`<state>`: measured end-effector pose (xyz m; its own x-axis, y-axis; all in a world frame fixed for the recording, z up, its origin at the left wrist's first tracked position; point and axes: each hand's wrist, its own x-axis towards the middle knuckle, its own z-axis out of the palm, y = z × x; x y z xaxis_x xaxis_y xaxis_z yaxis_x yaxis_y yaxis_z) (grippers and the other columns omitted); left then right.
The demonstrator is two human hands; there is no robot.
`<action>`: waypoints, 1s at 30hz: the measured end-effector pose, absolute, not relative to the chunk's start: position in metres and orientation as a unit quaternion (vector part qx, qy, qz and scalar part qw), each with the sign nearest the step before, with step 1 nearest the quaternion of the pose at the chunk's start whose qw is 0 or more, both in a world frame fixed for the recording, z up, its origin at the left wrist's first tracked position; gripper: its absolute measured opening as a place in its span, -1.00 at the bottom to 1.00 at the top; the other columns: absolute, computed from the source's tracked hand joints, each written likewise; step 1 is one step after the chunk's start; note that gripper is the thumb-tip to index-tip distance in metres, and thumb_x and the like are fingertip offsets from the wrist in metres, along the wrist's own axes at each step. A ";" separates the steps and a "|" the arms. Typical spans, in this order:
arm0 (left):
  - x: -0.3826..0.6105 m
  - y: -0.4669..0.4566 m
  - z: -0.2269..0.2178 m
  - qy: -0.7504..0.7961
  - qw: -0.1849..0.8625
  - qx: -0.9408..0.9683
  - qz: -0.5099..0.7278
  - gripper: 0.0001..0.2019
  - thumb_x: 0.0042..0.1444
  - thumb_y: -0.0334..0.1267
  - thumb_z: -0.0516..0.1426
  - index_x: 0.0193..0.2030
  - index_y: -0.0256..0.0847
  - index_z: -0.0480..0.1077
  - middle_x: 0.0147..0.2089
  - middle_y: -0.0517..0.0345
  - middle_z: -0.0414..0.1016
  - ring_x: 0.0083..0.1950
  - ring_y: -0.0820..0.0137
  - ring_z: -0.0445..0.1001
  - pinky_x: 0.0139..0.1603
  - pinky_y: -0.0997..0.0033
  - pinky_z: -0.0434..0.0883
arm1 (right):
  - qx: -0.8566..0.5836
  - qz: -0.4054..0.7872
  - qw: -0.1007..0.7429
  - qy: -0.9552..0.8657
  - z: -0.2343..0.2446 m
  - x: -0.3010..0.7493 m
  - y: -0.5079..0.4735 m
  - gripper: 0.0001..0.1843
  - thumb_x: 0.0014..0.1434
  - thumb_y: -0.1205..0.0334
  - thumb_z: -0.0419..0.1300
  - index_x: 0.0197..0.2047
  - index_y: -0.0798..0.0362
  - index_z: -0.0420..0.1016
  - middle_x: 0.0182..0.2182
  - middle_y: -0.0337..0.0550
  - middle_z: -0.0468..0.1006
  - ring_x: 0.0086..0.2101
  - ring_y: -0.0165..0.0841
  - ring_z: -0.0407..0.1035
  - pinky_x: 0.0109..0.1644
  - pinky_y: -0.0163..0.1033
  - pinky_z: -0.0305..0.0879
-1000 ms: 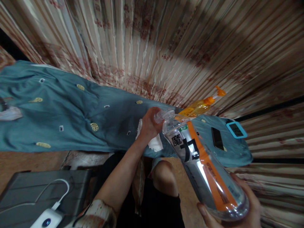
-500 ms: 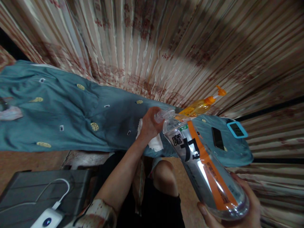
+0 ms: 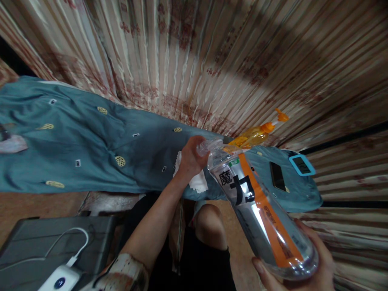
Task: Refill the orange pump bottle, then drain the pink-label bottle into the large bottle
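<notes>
bottle (image 3: 257, 210): clear plastic, glossy, smooth; shiny silver and orange film label
cloth (image 3: 91, 133): teal fabric over the surface, matt, creased
curtain (image 3: 212, 48): pleated fabric, far side, faint sheen
wipe (image 3: 198, 184): white, thin, crumpled, matt; paper or cloth, cannot tell
pump bottle (image 3: 254, 135): translucent orange plastic, glossy
phone (image 3: 277, 176): black, smooth, glossy face
case (image 3: 45, 238): grey plastic, near left, matt
power bank (image 3: 60, 279): white plastic, smooth, glossy

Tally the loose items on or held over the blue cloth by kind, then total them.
Bottles: 2 (clear labelled bottle, orange pump bottle)
Phones: 1 (black phone)
Displays: 1 (blue-framed gadget)
Cloths: 1 (white rag)
Total: 5
</notes>
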<state>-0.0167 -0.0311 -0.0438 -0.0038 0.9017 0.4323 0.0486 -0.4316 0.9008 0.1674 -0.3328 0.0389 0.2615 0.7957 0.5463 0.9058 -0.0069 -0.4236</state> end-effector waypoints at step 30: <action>-0.019 -0.031 -0.044 0.389 0.365 0.609 0.586 -0.64 0.03 -0.22 0.45 -0.07 -0.18 0.50 -0.03 0.00 0.69 0.01 0.14 0.69 0.10 0.14 0.62 | -0.689 -0.088 0.367 -0.619 0.041 0.163 -0.325 0.20 -0.07 0.01 0.65 0.56 -0.16 0.26 0.24 -0.01 0.49 0.13 0.04 0.44 0.14 0.10 0.50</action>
